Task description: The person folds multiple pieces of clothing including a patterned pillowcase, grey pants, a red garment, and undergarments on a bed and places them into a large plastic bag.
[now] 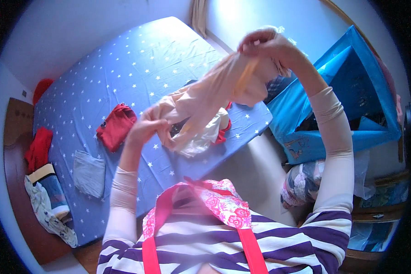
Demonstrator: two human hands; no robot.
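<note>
A pale peach cloth garment (205,92) is stretched in the air between my hands, above the bed. My left hand (145,128) grips its lower left end. Up at the right, my right hand (267,44) clutches the other end, with part of the cloth hanging below it. Beneath the garment, a cream cloth (202,135) and a red cloth (222,135) are partly hidden, and a dark item shows through a gap. A folded red garment (116,128) lies on the bed left of my left hand, with a folded grey cloth (89,174) nearer me.
The bed has a blue star-print sheet (157,75). Along its left edge are a red cloth (39,147), folded jeans (53,191) and a white patterned cloth (44,209). At right stand a blue fabric tent-like thing (301,102) and a plastic bag of textiles (301,185).
</note>
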